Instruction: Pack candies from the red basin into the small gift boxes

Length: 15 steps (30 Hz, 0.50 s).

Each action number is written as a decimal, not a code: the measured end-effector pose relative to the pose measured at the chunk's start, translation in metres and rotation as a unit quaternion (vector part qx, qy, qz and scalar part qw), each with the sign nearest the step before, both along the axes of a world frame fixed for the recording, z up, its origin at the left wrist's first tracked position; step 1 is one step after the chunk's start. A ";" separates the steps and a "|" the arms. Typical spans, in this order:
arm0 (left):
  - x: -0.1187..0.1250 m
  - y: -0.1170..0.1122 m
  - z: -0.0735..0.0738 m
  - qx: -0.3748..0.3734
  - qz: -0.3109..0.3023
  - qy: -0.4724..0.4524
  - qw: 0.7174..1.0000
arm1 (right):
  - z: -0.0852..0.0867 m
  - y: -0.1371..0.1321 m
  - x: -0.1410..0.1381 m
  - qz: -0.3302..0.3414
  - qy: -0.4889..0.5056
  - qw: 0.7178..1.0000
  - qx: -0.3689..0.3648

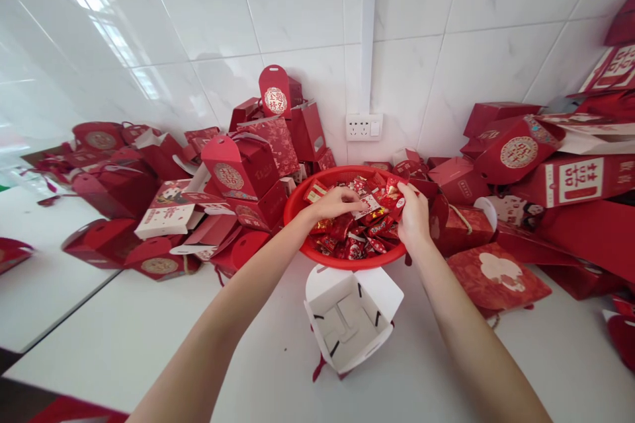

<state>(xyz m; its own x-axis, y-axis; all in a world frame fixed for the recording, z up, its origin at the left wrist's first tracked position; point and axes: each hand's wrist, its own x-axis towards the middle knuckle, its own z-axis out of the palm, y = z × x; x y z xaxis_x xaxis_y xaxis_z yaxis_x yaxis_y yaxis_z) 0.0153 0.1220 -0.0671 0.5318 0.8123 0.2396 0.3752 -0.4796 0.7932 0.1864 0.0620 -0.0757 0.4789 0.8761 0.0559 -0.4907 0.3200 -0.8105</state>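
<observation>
A round red basket heaped with small red wrapped candies sits on the white table near the wall. Both of my hands reach into it. My left hand lies curled over the candies on the left side, its fingertips pinching at the wrappers. On the right side, my right hand is closed around a few red packets. Just in front of the basket stands an open gift box, white inside and red outside, with its flaps spread and nothing in it.
Piles of red paper gift boxes and bags crowd both sides of the basket against the tiled wall. A white power socket is on the wall behind. A flat red bag lies to the right. The table edge runs at the lower left.
</observation>
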 end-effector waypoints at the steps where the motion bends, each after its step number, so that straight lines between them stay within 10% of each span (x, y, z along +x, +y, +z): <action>1: 0.002 -0.001 0.000 0.007 -0.007 -0.021 1.000 | 0.000 -0.001 -0.001 0.022 -0.008 1.000 -0.005; 8: 0.017 -0.015 0.006 0.001 -0.071 -0.111 0.991 | 0.002 -0.003 -0.004 0.148 -0.079 0.986 -0.022; 15: 0.012 -0.013 0.009 0.008 -0.041 -0.114 0.993 | -0.001 0.003 -0.001 0.087 -0.044 0.995 -0.003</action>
<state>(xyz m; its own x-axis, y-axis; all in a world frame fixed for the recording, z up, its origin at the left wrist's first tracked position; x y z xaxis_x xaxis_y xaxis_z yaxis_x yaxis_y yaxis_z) 0.0271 0.1092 -0.0579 0.5269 0.7634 0.3737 0.1460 -0.5145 0.8450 0.1856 0.0647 -0.0764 0.3124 0.9460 0.0862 -0.4650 0.2314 -0.8545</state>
